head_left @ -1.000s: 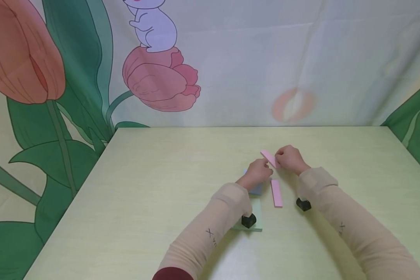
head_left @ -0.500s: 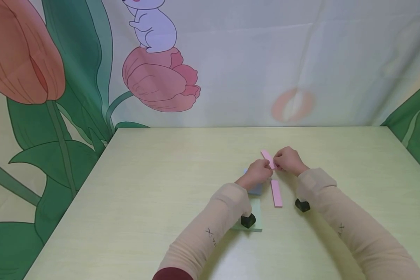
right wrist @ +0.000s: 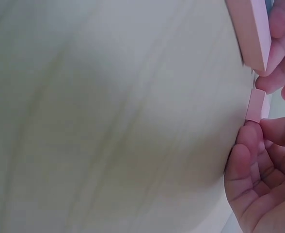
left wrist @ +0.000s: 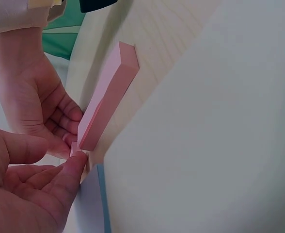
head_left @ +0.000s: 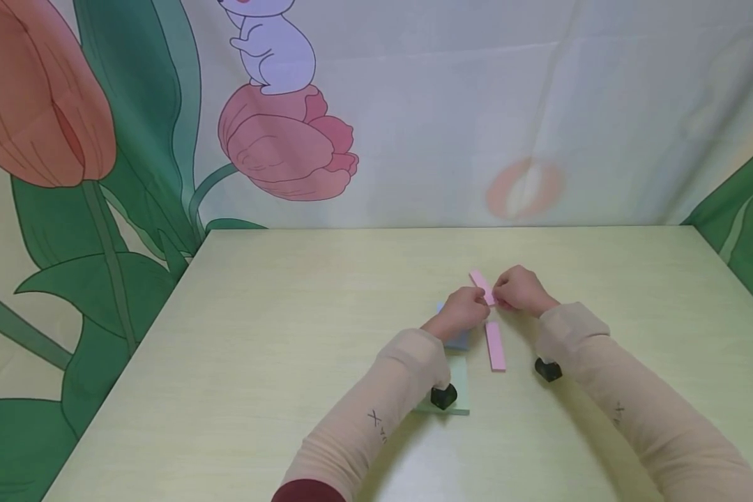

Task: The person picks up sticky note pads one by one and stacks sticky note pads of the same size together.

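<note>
Two slim pink blocks lie in line on the table. In the head view the far pink block (head_left: 480,284) is slanted, its near end between the hands; the near pink block (head_left: 495,346) lies closer to me. My left hand (head_left: 463,308) reaches over a blue block (head_left: 458,340), its fingertips at the far block's near end and its thumb apart from them in the left wrist view. My right hand (head_left: 522,289) pinches that same end from the right, thumb and fingertips at its corner in the right wrist view (right wrist: 256,104).
A pale green block (head_left: 459,376) lies under my left wrist, near the blue one. Black wrist cameras hang below both sleeves, the left camera (head_left: 443,396) over the green block. The table (head_left: 288,314) runs back to a printed cloth with flowers.
The far pink block has turned a little, more in line with the near one, and shifted slightly toward me. My right hand has moved slightly nearer; the left hand has hardly moved.
</note>
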A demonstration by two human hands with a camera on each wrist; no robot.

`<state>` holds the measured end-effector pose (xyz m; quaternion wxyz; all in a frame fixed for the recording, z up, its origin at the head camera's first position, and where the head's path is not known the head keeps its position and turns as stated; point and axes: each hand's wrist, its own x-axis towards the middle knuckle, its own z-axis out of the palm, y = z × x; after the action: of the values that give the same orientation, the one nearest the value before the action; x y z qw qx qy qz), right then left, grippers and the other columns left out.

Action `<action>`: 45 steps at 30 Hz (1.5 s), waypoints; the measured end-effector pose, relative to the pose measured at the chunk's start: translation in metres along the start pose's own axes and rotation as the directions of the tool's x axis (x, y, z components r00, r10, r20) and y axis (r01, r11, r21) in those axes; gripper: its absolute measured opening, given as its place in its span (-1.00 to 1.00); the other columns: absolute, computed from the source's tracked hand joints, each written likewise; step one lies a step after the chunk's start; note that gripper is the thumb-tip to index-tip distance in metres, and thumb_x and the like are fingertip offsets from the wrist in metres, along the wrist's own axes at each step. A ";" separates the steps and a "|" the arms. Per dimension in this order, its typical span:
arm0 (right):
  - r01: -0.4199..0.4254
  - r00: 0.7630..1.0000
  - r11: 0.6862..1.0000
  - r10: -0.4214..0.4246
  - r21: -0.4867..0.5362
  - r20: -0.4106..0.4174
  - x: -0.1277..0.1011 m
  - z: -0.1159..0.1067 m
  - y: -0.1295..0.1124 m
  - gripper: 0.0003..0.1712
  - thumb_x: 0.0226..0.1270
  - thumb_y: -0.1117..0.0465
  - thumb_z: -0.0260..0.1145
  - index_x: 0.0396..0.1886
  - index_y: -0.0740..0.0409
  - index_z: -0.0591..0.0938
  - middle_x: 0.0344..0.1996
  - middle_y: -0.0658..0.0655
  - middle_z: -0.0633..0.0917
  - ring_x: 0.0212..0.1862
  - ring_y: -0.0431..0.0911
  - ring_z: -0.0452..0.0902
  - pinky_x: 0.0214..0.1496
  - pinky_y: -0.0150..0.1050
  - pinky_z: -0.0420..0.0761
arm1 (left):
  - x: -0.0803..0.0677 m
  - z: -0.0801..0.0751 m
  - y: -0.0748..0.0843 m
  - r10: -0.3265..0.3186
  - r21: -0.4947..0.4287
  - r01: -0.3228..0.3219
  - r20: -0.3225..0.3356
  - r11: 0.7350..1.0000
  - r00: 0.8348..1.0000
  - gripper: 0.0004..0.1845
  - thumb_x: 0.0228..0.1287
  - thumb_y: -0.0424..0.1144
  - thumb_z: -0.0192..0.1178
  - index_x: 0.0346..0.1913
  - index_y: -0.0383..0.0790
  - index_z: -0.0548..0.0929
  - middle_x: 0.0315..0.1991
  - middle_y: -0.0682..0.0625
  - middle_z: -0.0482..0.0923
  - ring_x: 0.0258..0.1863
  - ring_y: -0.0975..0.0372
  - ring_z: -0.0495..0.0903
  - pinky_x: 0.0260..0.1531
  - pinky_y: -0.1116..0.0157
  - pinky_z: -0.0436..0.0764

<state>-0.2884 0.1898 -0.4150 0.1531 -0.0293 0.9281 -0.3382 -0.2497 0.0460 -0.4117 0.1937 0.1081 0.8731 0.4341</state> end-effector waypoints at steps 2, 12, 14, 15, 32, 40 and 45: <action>0.001 1.000 1.000 -0.001 -0.001 0.004 0.000 0.000 0.002 -0.78 0.08 0.35 0.07 -0.42 0.39 0.61 -0.74 0.02 0.52 -0.66 -0.21 0.35 -0.58 -0.40 0.36 | 0.000 0.000 0.000 0.003 0.018 -0.003 0.004 1.000 1.000 -0.57 0.18 -0.39 -0.06 0.14 -0.36 0.37 -0.54 0.02 0.34 -0.72 0.33 0.17 -0.65 0.48 0.19; 0.007 0.999 1.000 -0.007 0.004 0.041 -0.005 -0.002 0.004 -0.80 0.09 0.35 0.08 -0.45 0.39 0.60 -0.73 0.03 0.53 -0.67 -0.21 0.38 -0.58 -0.40 0.39 | -0.002 0.001 0.002 0.020 0.082 -0.021 0.007 0.996 1.000 -0.70 0.15 -0.39 -0.05 -0.05 -0.39 0.49 -0.24 -0.08 0.47 -0.72 0.33 0.20 -0.67 0.49 0.20; 0.006 0.999 1.000 -0.006 0.006 0.043 -0.007 -0.002 0.004 -0.80 0.09 0.36 0.08 -0.45 0.39 0.60 -0.73 0.03 0.53 -0.66 -0.21 0.38 -0.58 -0.40 0.40 | -0.003 0.001 0.002 0.030 0.098 -0.030 0.005 0.995 1.000 -0.74 0.14 -0.39 -0.05 -0.11 -0.38 0.51 -0.24 -0.07 0.48 -0.71 0.33 0.20 -0.65 0.49 0.21; 0.004 0.999 1.000 -0.005 0.006 0.045 -0.008 -0.001 0.004 -0.81 0.09 0.36 0.08 -0.45 0.39 0.60 -0.73 0.03 0.53 -0.66 -0.21 0.38 -0.58 -0.40 0.40 | -0.003 0.001 0.003 0.035 0.105 -0.036 0.007 0.994 0.999 -0.75 0.15 -0.39 -0.06 -0.13 -0.37 0.51 -0.21 -0.08 0.49 -0.71 0.33 0.20 -0.65 0.49 0.20; 0.026 0.996 0.999 -0.024 0.028 -0.085 -0.007 -0.003 0.009 -0.76 0.11 0.36 0.00 -0.40 0.37 0.59 -0.80 0.02 0.47 -0.68 -0.19 0.34 -0.56 -0.37 0.33 | -0.001 0.001 0.004 0.082 0.241 -0.037 -0.178 0.970 0.981 -0.67 0.18 -0.40 -0.10 -0.01 -0.32 0.51 -0.39 -0.08 0.54 -0.71 0.33 0.21 -0.66 0.51 0.19; -0.028 0.987 0.985 0.053 0.168 -0.151 0.000 0.001 0.002 -0.71 0.15 0.31 0.04 -0.22 0.40 0.58 -0.66 0.06 0.56 -0.59 -0.21 0.42 -0.49 -0.40 0.40 | 0.006 -0.001 0.008 -0.017 0.104 0.043 -0.244 0.994 0.970 -0.80 0.10 -0.46 -0.06 -0.23 -0.36 0.53 -0.55 -0.03 0.41 -0.70 0.33 0.17 -0.67 0.49 0.16; -0.052 0.984 0.967 0.093 0.249 -0.154 0.002 0.005 -0.001 -0.69 0.15 0.34 0.03 -0.18 0.44 0.55 -0.50 0.17 0.62 -0.56 -0.24 0.49 -0.46 -0.42 0.50 | 0.009 0.000 0.007 -0.086 0.016 0.092 -0.218 0.996 0.972 -0.75 0.11 -0.44 -0.06 -0.66 -0.19 0.25 -0.74 0.07 0.15 -0.77 0.33 0.10 -0.73 0.47 0.11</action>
<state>-0.2894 0.1856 -0.4181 0.0907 0.0517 0.8893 -0.4453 -0.2575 0.0532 -0.4076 0.1152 0.0233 0.8986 0.4227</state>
